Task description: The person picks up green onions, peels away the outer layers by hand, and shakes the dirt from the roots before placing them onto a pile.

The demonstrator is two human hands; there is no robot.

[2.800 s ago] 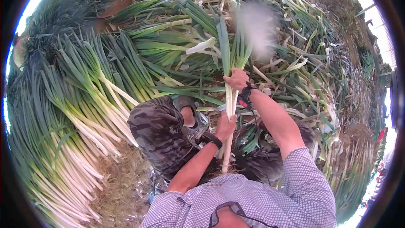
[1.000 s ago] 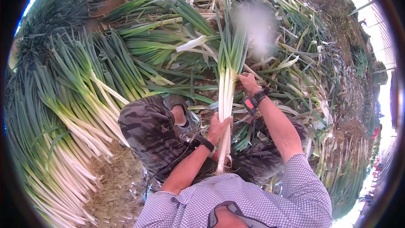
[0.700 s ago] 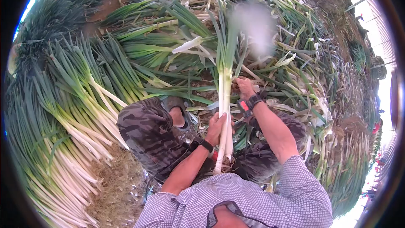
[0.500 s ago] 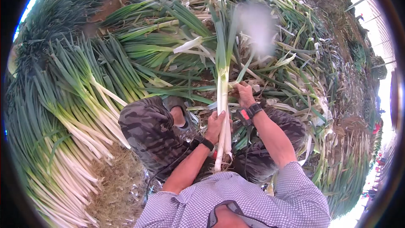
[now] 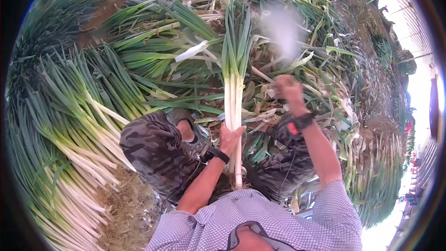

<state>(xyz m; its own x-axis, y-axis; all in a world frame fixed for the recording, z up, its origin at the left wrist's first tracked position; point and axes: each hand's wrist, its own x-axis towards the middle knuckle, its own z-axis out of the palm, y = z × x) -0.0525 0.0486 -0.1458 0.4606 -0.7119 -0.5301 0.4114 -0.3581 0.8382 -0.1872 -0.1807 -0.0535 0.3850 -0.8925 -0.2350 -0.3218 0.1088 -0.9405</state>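
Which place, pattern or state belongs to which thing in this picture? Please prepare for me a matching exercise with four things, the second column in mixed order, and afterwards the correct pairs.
Column one:
1. left hand
2. shirt
3. right hand
4. trousers

Column two:
A. blurred, right of the white stalks
B. camouflage-patterned
C. gripping those stalks
D. finely checked

Right pairs: 1-C, 2-D, 3-A, 4-B

Your held leeks: green toward 12 o'clock, white toward 6. Your shirt: pale purple check. Your trousers: grey-black camouflage.
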